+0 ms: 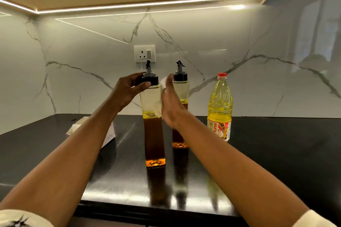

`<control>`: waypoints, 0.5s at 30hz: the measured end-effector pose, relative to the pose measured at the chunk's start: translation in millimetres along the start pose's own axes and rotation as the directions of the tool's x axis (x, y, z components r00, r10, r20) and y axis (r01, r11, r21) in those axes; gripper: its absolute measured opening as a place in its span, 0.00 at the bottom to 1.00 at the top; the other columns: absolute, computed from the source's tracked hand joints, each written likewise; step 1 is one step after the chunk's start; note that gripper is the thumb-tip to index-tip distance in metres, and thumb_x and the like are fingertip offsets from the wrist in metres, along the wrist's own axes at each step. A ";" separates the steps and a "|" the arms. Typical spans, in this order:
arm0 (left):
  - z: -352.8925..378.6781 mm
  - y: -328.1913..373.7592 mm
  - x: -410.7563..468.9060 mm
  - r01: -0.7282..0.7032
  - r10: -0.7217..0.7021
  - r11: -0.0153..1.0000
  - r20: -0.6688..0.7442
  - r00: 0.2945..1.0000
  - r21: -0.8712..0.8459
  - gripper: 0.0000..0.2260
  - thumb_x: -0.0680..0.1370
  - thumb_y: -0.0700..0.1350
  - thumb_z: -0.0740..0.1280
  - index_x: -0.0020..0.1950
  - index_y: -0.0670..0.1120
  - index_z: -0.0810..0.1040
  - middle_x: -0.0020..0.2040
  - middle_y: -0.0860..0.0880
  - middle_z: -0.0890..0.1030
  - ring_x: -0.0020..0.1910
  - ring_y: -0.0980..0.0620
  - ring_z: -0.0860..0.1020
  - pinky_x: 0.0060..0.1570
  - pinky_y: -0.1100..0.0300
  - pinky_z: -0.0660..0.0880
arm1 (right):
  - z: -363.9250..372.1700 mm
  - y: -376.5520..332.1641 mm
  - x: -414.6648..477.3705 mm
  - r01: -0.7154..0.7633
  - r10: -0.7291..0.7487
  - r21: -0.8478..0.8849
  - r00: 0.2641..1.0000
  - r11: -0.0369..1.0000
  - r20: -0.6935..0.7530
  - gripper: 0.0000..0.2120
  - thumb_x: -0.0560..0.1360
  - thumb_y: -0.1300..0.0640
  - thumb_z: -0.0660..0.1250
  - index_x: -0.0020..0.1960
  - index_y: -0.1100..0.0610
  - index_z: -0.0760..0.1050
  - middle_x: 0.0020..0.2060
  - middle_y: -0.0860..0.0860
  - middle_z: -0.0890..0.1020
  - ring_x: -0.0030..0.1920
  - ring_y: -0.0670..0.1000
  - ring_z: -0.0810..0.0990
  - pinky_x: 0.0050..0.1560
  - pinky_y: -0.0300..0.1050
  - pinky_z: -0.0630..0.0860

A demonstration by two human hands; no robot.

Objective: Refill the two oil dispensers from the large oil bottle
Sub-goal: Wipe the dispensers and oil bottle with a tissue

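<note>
Two tall clear oil dispensers with black spout caps stand on the black counter (267, 162). The nearer dispenser (154, 134) is a bit over half full of amber oil, and my left hand (129, 88) grips its black cap. With straight fingers my right hand (170, 101) presses a white tissue (158, 108) against that dispenser's right side. The farther dispenser (181, 86) stands just behind my right hand and is partly hidden. The large oil bottle (220, 108), yellow with a red cap on, stands upright to the right.
A white tissue box (110, 132) lies on the counter behind my left forearm. A wall socket (144, 54) sits on the marble backsplash behind the dispensers. The counter's front edge runs below the dispensers.
</note>
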State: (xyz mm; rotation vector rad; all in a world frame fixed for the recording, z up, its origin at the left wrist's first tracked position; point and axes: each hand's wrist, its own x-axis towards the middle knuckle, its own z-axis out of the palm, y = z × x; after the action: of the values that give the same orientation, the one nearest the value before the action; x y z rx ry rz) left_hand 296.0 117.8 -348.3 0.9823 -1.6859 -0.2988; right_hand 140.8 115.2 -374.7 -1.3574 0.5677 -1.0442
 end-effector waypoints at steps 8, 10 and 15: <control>3.2 -2.6 5.6 -0.011 0.013 0.999 0.045 0.999 -0.043 0.21 0.70 0.53 0.69 0.62 0.53 0.75 0.57 0.48 0.81 0.60 0.47 0.78 0.63 0.49 0.74 | -34.6 117.1 -59.1 -0.387 0.387 -0.227 0.921 0.894 -0.045 0.44 0.68 0.27 0.51 0.77 0.49 0.47 0.75 0.55 0.59 0.74 0.57 0.58 0.72 0.56 0.53; -1.0 -2.5 8.4 0.015 -0.009 0.998 0.111 0.994 -0.053 0.20 0.72 0.50 0.68 0.64 0.52 0.74 0.56 0.51 0.81 0.57 0.53 0.79 0.58 0.57 0.76 | -41.7 105.4 -48.8 -0.263 0.280 -0.332 0.960 0.906 0.002 0.37 0.72 0.35 0.63 0.75 0.48 0.55 0.71 0.51 0.66 0.72 0.54 0.63 0.67 0.50 0.62; -17.8 5.0 15.6 0.045 -0.057 0.997 0.186 0.981 0.065 0.19 0.77 0.40 0.66 0.68 0.48 0.71 0.57 0.52 0.80 0.50 0.69 0.79 0.54 0.70 0.76 | -28.3 91.1 -33.7 -0.027 -0.097 -0.489 0.969 0.872 -0.225 0.29 0.66 0.50 0.76 0.63 0.54 0.70 0.57 0.49 0.78 0.60 0.50 0.75 0.57 0.42 0.72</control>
State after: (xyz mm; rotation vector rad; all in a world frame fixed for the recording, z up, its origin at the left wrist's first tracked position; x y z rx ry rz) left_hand 308.8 114.4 -328.1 1.0711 -1.8514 -0.3861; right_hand 126.0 119.7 -474.7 -1.6948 1.0502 -1.1519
